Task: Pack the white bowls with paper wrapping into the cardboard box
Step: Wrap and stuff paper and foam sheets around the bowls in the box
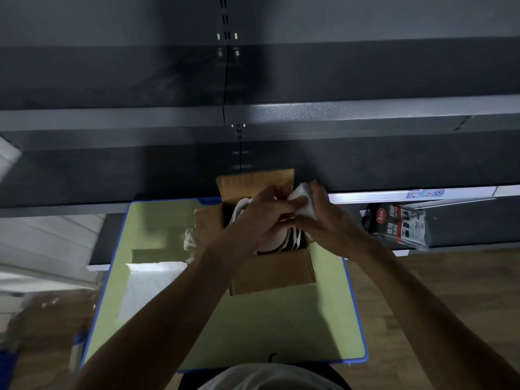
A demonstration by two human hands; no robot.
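Head view: your right hand grips a crumpled white paper wrapping over the open cardboard box. Your left hand meets the same wad, grip can't be told. White bowls stand on edge inside the box, rims smooth and curved. The box is plain brown corrugated, flaps open. It sits on a matte green table with a blue edge. Loose paper lies left of the box, dark metal shelving stands far, wood floor right.
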